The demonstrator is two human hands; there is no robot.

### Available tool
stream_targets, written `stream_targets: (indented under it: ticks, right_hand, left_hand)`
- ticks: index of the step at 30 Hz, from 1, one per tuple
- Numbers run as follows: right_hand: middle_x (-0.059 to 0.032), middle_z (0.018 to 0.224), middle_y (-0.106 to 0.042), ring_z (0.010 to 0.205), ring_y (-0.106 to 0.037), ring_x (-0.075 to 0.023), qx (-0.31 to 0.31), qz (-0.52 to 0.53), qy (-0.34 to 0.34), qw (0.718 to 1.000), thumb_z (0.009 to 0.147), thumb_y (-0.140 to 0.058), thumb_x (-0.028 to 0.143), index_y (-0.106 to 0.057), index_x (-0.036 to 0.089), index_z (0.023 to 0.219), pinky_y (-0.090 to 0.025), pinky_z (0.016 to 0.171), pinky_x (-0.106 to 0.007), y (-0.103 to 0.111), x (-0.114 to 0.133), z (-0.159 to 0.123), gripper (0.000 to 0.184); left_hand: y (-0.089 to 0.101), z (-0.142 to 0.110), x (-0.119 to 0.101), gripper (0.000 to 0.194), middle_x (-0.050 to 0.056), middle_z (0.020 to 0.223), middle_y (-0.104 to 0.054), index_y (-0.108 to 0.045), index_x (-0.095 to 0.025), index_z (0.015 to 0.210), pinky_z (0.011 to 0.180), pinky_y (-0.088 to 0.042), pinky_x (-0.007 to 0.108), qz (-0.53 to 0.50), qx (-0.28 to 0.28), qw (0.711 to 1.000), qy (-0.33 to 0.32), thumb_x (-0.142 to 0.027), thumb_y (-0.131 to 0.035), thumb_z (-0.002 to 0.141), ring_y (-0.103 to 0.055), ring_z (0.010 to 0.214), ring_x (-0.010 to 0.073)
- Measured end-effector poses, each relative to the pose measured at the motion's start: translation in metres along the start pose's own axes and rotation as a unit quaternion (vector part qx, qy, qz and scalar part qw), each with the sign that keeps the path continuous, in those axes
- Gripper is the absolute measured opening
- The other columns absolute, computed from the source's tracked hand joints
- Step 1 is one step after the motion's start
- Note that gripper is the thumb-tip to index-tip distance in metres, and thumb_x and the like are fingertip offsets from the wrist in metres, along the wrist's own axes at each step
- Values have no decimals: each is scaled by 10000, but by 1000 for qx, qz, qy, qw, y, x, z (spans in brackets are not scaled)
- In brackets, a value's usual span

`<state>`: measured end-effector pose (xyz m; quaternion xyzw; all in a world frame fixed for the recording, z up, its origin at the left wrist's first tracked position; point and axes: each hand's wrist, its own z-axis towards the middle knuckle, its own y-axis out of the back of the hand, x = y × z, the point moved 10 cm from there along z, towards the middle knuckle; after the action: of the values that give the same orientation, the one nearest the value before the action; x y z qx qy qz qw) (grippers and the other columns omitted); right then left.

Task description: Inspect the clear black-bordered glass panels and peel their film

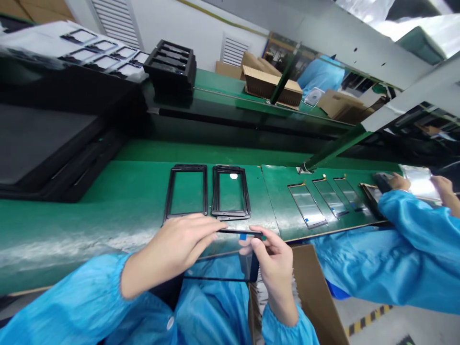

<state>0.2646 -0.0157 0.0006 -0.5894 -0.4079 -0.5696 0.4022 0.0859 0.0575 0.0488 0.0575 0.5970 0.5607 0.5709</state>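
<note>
While both hands meet over the worktop's point(125, 211) near edge, the right hand point(275, 261) pinches the far right corner of a black-rimmed clear panel point(219, 279); the left hand point(183, 242) lays its fingers at the far rim, though I can't tell whether its grip is clenched. Just beyond sit two groups of black frames point(206, 191); toward the worktop's right end, clear panels point(309, 206) lie near another person's sleeve point(413, 208).

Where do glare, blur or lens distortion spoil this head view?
Head view: pale glare streaks the green bench, left of the hands; the glass panel farthest left in its row reflects brightly; wide-angle bowing toward the edges; background soft, hands fairly sharp.
</note>
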Motion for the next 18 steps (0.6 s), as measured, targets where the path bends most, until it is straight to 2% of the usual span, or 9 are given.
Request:
stream_targets:
  ticks: [2, 4, 6, 7, 9, 11, 15, 18]
  right_hand:
    - [-52, 827, -853, 765, -847, -237, 74, 18, -21, 997, 969, -789, 459, -794, 242, 1298, -687, 782, -317, -15, -6, 3, 394]
    - [-73, 920, -863, 849, -849, -255, 115, 58, -48, 991, 995, -744, 528, -741, 252, 1410, -683, 858, -371, -24, -13, 4, 498]
    - [-104, 1025, -860, 883, -847, -263, 87, 100, -71, 989, 1018, -692, 577, -767, 244, 1374, -686, 843, -372, -18, -22, 7, 493]
    - [-114, 1041, -858, 870, -846, -261, 60, 111, -78, 989, 1019, -683, 589, -804, 234, 1308, -687, 816, -356, -13, -27, 9, 473]
    - [-119, 984, -859, 791, -841, -255, 13, 117, -83, 990, 993, -715, 592, -858, 212, 1157, -686, 740, -328, -3, -34, 11, 438]
    - [-106, 856, -850, 692, -822, -259, -8, 122, -82, 989, 965, -742, 602, -874, 197, 1044, -684, 683, -339, 0, -38, 13, 433]
    - [-92, 735, -819, 603, -788, -275, -4, 127, -71, 989, 966, -735, 602, -859, 177, 910, -672, 608, -371, -5, -36, 14, 446]
    - [-84, 749, -821, 615, -787, -257, 11, 112, -44, 993, 1010, -694, 564, -845, 175, 951, -665, 614, -351, -8, -27, 14, 422]
  left_hand:
    - [-14, -2, 4, 370, 44, 1258, -821, -731, -243, 1417, 935, -597, 372, -72, 42, 995, 49, -298, -538, 1106, -795, 1096, 277]
    - [-26, -6, 14, 393, 38, 1130, -850, -712, -268, 1451, 843, -624, 336, -186, 53, 973, 126, -356, -522, 1118, -825, 930, 242]
    - [-36, -15, 29, 428, 62, 1079, -853, -694, -256, 1466, 722, -638, 296, -316, 30, 922, 220, -435, -523, 1117, -827, 825, 225]
    - [-41, -21, 35, 469, 94, 1116, -846, -677, -232, 1476, 688, -644, 290, -374, 11, 890, 259, -483, -545, 1103, -831, 835, 236]
    - [-50, -31, 44, 582, 167, 1206, -820, -639, -176, 1485, 672, -665, 306, -460, -25, 833, 307, -566, -616, 1053, -837, 896, 280]
    - [-54, -40, 47, 671, 212, 1208, -811, -614, -140, 1476, 671, -680, 329, -498, -51, 802, 327, -606, -692, 999, -838, 900, 307]
    - [-58, -49, 48, 679, 220, 1202, -810, -622, -145, 1461, 673, -692, 339, -512, -70, 787, 338, -591, -754, 966, -838, 898, 314]
    - [-59, -53, 48, 620, 210, 1207, -811, -655, -159, 1441, 675, -699, 344, -513, -78, 785, 337, -563, -750, 980, -839, 898, 315]
